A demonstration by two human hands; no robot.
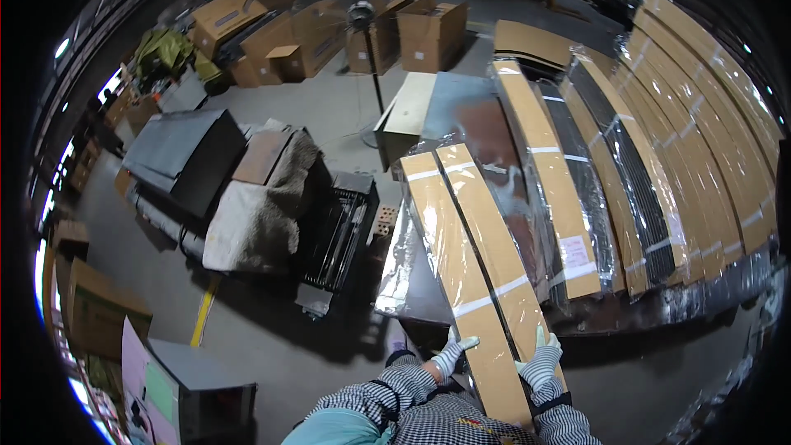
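A long cardboard-faced package (pixel 474 255), two strips side by side with a dark gap between, runs from my body onto the metal table (pixel 412 297). Clear film and white bands wrap it. My left hand (pixel 451 356), in a striped pale glove, grips its left edge with the thumb on top; the fingers under the edge are hidden. On the near right part, my right hand (pixel 541 360), gloved alike, is closed around the right strip. Right of this package lies another film-wrapped cardboard bundle (pixel 544 165), beside dark ribbed ones (pixel 638 173).
Several more wrapped bundles (pixel 700 148) cover the right side. A dark roller conveyor (pixel 338 231) stands to the left, beside a cloth-draped block (pixel 255 206) and a grey metal box (pixel 185 152). Beyond the table are a standing fan (pixel 362 16) and cardboard boxes (pixel 432 33).
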